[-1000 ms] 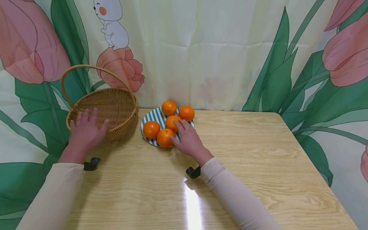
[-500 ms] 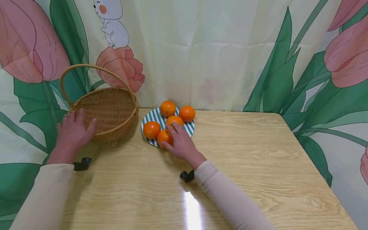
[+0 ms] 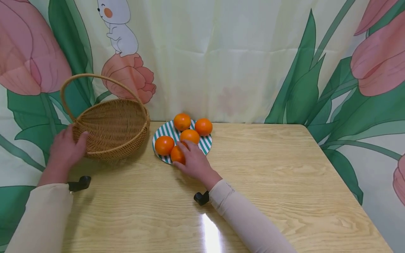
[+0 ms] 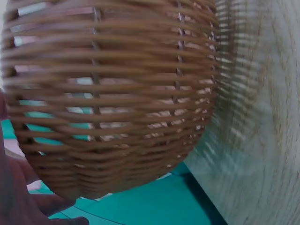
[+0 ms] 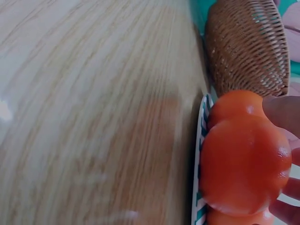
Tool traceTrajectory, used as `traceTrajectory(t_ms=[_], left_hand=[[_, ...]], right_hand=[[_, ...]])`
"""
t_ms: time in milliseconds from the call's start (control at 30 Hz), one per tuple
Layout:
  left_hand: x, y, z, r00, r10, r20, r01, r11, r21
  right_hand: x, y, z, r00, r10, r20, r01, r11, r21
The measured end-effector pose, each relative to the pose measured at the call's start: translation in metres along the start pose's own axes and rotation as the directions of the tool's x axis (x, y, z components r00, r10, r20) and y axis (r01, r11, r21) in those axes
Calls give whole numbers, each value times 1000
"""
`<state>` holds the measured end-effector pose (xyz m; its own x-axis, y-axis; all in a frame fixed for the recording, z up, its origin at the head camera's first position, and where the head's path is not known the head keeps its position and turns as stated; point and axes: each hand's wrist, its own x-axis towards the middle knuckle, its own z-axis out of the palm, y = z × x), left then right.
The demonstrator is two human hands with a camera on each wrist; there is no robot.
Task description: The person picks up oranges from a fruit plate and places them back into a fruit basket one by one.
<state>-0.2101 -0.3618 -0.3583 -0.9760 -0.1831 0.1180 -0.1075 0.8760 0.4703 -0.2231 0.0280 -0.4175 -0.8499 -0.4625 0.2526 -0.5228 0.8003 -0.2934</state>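
A brown wicker basket [image 3: 110, 123] with a tall arched handle stands at the left of the table. My left hand [image 3: 66, 146] is at its left end, thumb before the rim, fingers on the outer side. The left wrist view shows those fingers stretched past the woven wall [image 4: 117, 108]. On a green-and-white striped plate [image 3: 208, 141] lie several oranges. My right hand [image 3: 196, 163] holds the front orange [image 3: 177, 154], still low on the plate. Seen from the right wrist, thumb and fingers lie around that orange [image 5: 243, 164]; the fingertips are partly hidden behind it.
Other oranges [image 3: 203, 127] sit close behind and beside the held one. The light wooden table [image 3: 269, 182] reaches to a printed curtain [image 3: 240, 70] at the back. Black wrist mounts [image 3: 201, 198] hang under both wrists.
My left hand has moved left and slightly down, from before the basket to its left end. My right hand has moved left onto the front orange, covering more of it.
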Motion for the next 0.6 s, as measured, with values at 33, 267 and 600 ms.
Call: traceTrajectory(t_ms=[33, 267, 600], left_hand=[[0, -2, -1, 1000, -11, 6, 11, 1000, -25], [0, -12, -3, 997, -58, 54, 65, 988, -137], [-1, -24, 2, 979, -164, 118, 193, 929, -315]], right_hand=[[0, 0, 1, 1000, 2, 7, -2, 1000, -3], [0, -3, 5, 999, 14, 47, -13, 1000, -11], [-2, -2, 12, 999, -11, 34, 11, 1000, -2]])
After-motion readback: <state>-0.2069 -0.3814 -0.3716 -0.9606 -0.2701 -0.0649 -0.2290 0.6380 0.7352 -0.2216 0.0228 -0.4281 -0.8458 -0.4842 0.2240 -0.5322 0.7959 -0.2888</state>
